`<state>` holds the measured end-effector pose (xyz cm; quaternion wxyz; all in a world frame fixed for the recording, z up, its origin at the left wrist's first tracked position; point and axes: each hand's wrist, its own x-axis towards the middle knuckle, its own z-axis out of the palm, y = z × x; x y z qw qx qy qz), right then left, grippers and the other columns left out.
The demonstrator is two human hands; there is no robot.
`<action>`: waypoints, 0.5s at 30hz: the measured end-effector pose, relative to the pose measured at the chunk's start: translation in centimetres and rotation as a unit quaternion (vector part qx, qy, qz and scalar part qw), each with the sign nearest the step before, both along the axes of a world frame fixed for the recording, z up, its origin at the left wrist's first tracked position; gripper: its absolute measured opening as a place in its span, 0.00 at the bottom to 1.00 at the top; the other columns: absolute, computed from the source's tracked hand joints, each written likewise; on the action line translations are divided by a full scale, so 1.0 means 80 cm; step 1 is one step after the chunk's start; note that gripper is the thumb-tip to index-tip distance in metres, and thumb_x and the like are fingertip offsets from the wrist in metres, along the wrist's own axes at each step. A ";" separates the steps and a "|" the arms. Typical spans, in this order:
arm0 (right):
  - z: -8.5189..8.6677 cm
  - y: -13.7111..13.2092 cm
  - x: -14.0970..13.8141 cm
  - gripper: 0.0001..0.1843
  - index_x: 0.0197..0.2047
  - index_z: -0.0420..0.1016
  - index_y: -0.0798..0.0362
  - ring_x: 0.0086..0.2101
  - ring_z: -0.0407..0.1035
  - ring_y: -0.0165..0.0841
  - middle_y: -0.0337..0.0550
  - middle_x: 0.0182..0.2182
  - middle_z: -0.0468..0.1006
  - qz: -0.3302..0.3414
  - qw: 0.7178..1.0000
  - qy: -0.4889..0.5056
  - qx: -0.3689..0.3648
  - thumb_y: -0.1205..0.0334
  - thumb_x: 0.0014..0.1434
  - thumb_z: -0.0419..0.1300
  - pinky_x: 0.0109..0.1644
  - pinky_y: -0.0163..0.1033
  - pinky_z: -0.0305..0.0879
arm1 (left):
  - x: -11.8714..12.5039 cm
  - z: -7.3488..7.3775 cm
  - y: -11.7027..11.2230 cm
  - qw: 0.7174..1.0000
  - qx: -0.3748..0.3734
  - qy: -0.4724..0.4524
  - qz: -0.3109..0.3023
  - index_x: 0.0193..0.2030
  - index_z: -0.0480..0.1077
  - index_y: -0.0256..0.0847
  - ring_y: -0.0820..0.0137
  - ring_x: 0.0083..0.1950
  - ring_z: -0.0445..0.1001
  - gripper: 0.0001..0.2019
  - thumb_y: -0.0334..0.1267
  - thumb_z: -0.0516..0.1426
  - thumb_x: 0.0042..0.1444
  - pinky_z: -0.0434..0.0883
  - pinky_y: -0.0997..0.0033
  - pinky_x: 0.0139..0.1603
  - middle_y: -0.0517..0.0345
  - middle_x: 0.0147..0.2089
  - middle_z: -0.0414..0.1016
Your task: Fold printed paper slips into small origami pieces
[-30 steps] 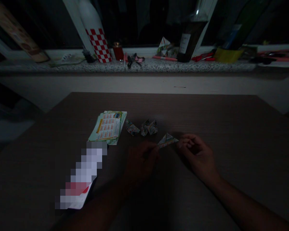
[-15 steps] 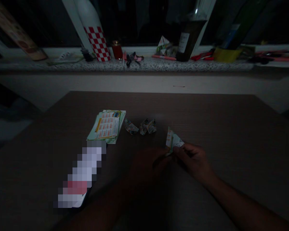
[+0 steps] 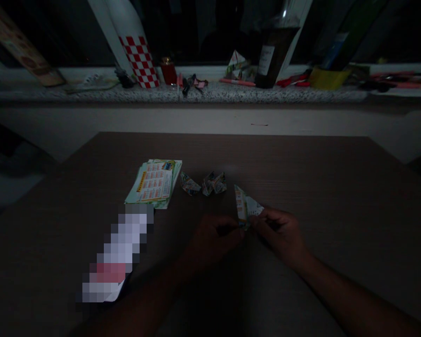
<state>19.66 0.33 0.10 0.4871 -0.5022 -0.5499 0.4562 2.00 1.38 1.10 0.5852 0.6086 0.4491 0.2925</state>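
Observation:
A folded piece of printed paper (image 3: 242, 206), coming to a point at the top with a pale flap to the right, is held between my two hands over the table. My left hand (image 3: 215, 236) is closed in a pinch at its lower left edge. On the other side, my right hand (image 3: 280, 229) grips the paper's lower right part between thumb and fingers. Beyond my left hand lie small folded paper shapes (image 3: 214, 184), and to their left is a stack of printed paper sheets (image 3: 154, 183).
A blurred-out phone-like object (image 3: 117, 257) lies on the wooden table (image 3: 301, 164) at left. Along the granite windowsill (image 3: 210, 94) stand a checkered bottle (image 3: 139, 61), a dark labelled bottle (image 3: 266, 61), a small red bottle (image 3: 168, 71) and a yellow holder (image 3: 328, 78). The light is dim.
The folded paper has shifted slightly left, and its printed left flap now shows wider and more upright. My left hand has drawn a little left, its fingers pinching at the paper's lower edge.

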 end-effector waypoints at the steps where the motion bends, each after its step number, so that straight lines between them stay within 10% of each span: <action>1: 0.001 0.000 0.000 0.18 0.19 0.67 0.54 0.19 0.58 0.26 0.35 0.16 0.65 0.006 1.000 -0.003 0.010 0.53 0.53 0.63 0.22 0.32 0.55 | 0.000 0.001 0.000 1.000 -0.009 0.001 -0.015 0.25 0.73 0.35 0.75 0.24 0.65 0.11 0.40 0.59 0.53 0.59 0.77 0.25 0.62 0.22 0.69; 9: 0.004 0.001 0.001 0.04 0.31 0.75 0.53 0.26 0.71 0.31 0.41 0.25 0.77 0.115 0.992 0.023 0.036 0.62 0.54 0.62 0.31 0.35 0.68 | -0.002 0.000 -0.001 0.999 -0.006 -0.040 -0.006 0.24 0.72 0.35 0.75 0.24 0.64 0.14 0.43 0.57 0.55 0.59 0.77 0.26 0.62 0.21 0.67; 15: -0.002 0.001 0.002 0.04 0.26 0.73 0.54 0.24 0.68 0.29 0.38 0.22 0.75 0.101 0.994 0.006 0.043 0.67 0.51 0.62 0.27 0.33 0.65 | -0.004 -0.001 -0.003 0.987 0.150 0.041 -0.043 0.26 0.71 0.35 0.75 0.26 0.63 0.15 0.41 0.54 0.59 0.58 0.76 0.29 0.63 0.23 0.65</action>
